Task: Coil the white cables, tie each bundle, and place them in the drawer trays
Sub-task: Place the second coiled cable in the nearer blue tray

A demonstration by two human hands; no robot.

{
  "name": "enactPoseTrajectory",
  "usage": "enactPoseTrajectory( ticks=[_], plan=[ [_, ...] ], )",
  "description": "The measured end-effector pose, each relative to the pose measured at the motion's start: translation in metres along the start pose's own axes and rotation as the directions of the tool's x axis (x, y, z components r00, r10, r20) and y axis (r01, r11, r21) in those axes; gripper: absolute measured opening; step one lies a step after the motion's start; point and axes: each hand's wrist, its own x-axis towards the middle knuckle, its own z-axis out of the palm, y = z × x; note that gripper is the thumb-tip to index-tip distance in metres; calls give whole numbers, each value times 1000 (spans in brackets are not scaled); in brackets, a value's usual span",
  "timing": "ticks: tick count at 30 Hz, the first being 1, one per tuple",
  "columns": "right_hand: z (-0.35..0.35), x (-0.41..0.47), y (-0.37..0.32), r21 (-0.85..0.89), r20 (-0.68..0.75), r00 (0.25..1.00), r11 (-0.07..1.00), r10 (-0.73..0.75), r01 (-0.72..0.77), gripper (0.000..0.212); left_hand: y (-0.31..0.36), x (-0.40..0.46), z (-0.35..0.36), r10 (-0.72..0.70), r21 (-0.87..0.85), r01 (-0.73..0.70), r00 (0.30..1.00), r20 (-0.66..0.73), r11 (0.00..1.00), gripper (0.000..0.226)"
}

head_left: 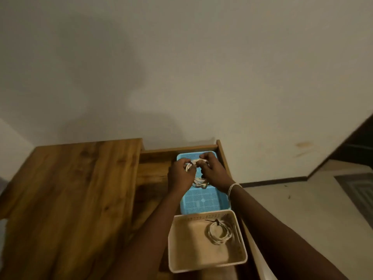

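Both my hands hold a white cable bundle (193,163) above the blue tray (203,201) in the open drawer. My left hand (179,174) grips the bundle's left side, and my right hand (212,170) grips its right side. Loops of the white cable (199,183) hang down between my hands over the tray. Nearer to me, a beige tray (181,249) holds one coiled white cable (220,232) tied with a dark tie. Most of the held bundle is hidden by my fingers.
The wooden drawer (177,150) is pulled out to the right of a wooden tabletop (70,188). A pale wall stands behind. On the right are a light floor (302,203), a dark baseboard and a grey mat (359,188).
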Motion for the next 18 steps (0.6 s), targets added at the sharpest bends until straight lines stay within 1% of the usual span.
enactPoseTrajectory(
  ticks=[1, 3, 6, 8, 10, 12, 14, 15, 18],
  plan=[
    [-8, 6, 20, -41, 12, 999, 998, 42, -41, 11, -8, 4, 19, -26, 50, 25, 999, 38, 998, 24],
    [-14, 15, 53, -150, 32, 994, 984, 102, -96, 14, -25, 9, 50, -89, 94, 81, 993, 83, 992, 21],
    [-15, 29, 98, -307, 33, 987, 941, 159, -141, 14, -61, 10, 99, -213, 72, 206, 971, 107, 976, 14],
    [-13, 33, 122, -428, 64, 976, 890, 207, -160, 15, -84, 6, 124, -293, 53, 289, 950, 111, 956, 12],
    [-10, 35, 139, -597, 113, 970, 795, 216, -108, 20, -104, 3, 144, -350, 54, 346, 932, 94, 937, 13],
    [-6, 34, 143, -752, 139, 970, 659, 200, -28, 34, -116, 1, 159, -404, 21, 404, 913, 49, 915, 12],
    [0, 33, 144, -832, 140, 969, 556, 203, 4, 41, -120, 1, 169, -467, -21, 467, 884, 11, 884, 9],
    [4, 33, 143, -835, 136, 967, 550, 213, -4, 40, -118, 3, 171, -496, -34, 496, 868, -3, 868, 8],
    [5, 32, 141, -787, 124, 959, 614, 256, -62, 36, -117, 12, 177, -574, -54, 573, 819, -15, 818, 5]
  ],
)
